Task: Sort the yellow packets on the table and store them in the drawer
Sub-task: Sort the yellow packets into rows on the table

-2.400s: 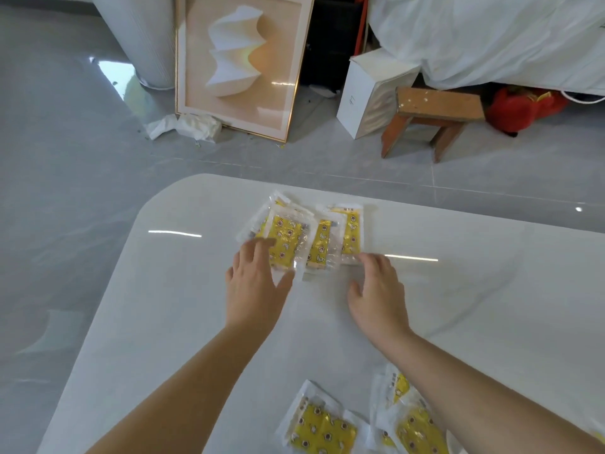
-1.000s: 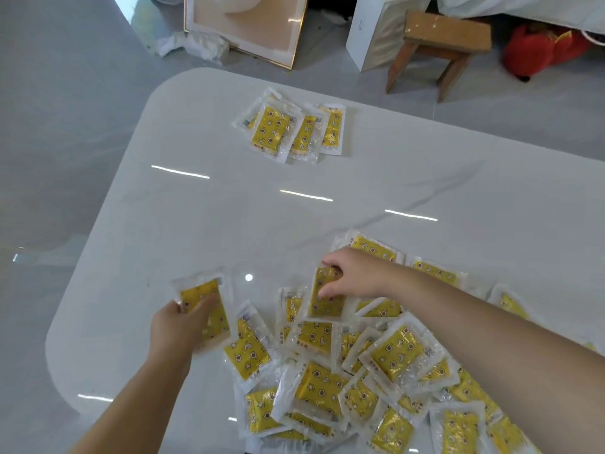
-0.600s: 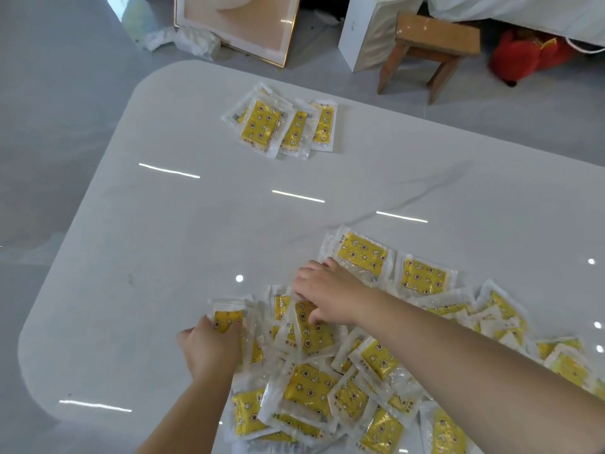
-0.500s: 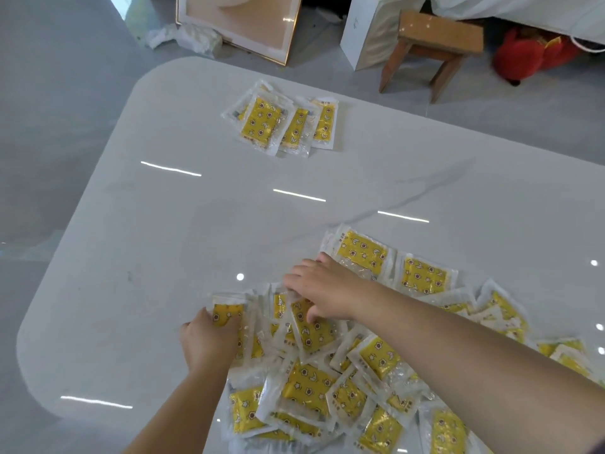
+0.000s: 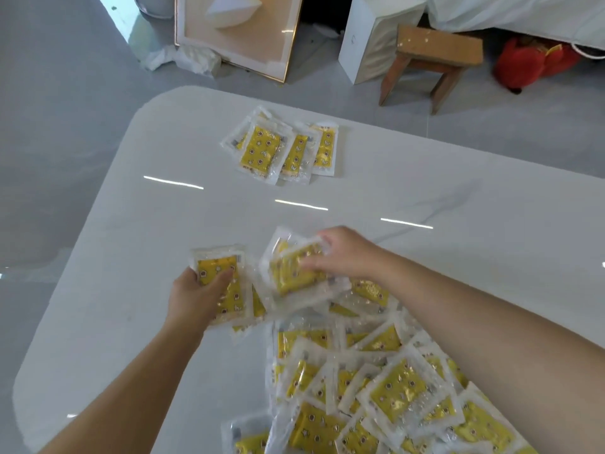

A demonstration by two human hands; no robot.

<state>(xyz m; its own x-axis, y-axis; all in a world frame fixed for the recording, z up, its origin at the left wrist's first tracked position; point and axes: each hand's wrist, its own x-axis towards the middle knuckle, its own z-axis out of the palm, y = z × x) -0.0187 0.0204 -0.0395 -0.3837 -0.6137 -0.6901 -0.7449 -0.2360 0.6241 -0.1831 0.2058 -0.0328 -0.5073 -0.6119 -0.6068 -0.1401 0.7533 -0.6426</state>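
**Both grips hold packets above the loose pile**

The left grip (image 5: 196,298), a bare hand at centre left of the frame, is clenched on a yellow packet (image 5: 234,299). Its thumb lies across the yellow face and its fingers are underneath. More packet edges show under this one, but how many cannot be told.

The right grip (image 5: 348,257), just right of centre, grasps a second packet (image 5: 294,278) with curled fingers. This packet is tilted and blurred, and another clear wrapper edge shows behind it. The two held packets are near each other, but contact cannot be told.

Below and to the right of both grips, the loose pile (image 5: 393,391) of yellow packets spreads over the lower right of the frame. They overlap at every angle, and the right forearm crosses above them.

Well apart from the pile, at upper centre, a sorted group (image 5: 278,149) of packets lies fanned in a short overlapping row. It sits near the far edge of the white desk (image 5: 157,224).

On the grey floor beyond the desk, a framed picture (image 5: 239,37) leans at the top of the frame, with crumpled paper (image 5: 183,60) beside it on the left. To the right are a white box (image 5: 366,40), a wooden stool (image 5: 435,50) and a red object (image 5: 537,62).
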